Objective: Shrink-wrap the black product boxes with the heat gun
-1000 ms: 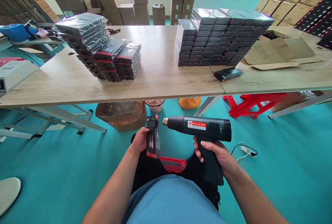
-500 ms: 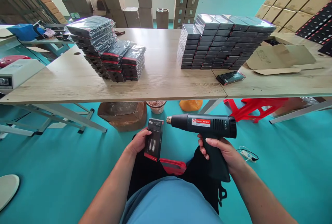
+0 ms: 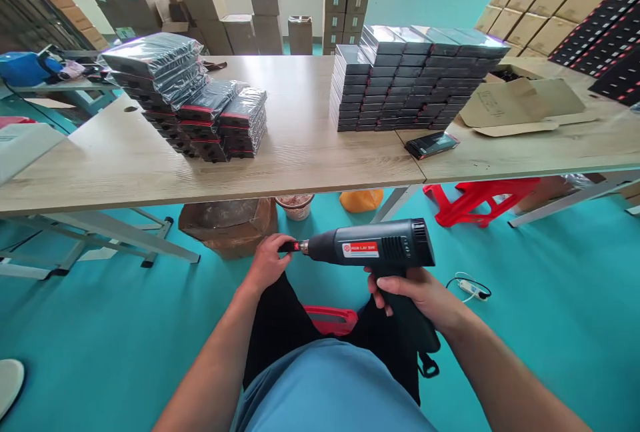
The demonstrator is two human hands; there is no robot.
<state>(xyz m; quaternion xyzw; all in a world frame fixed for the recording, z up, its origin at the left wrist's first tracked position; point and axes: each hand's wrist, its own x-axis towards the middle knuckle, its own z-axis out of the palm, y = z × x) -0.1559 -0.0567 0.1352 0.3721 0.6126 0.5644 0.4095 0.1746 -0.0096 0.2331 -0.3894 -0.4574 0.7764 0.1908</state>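
My right hand (image 3: pixel 407 295) is wrapped round the grip of a black heat gun (image 3: pixel 370 247) with a red and white label. Its metal nozzle points left, right by a small black box (image 3: pixel 289 246) with a red end. That box is gripped in my left hand (image 3: pixel 270 260), seen end-on, with much of it behind my fingers. Whether nozzle and box touch, I cannot tell. Both hands are above my lap, in front of the table edge.
On the wooden table (image 3: pixel 305 159) stand a loosely wrapped stack of black boxes (image 3: pixel 210 105) at left and a tight, shiny stack (image 3: pixel 400 85) at right. One box (image 3: pixel 431 145) lies apart near an opened carton (image 3: pixel 520 104). Underneath are a carton (image 3: pixel 230 229) and a red stool (image 3: pixel 475 202).
My left hand has turned the box from showing its broad face to end-on and raised it to the nozzle. The heat gun has shifted slightly left. The whole view has turned a little.
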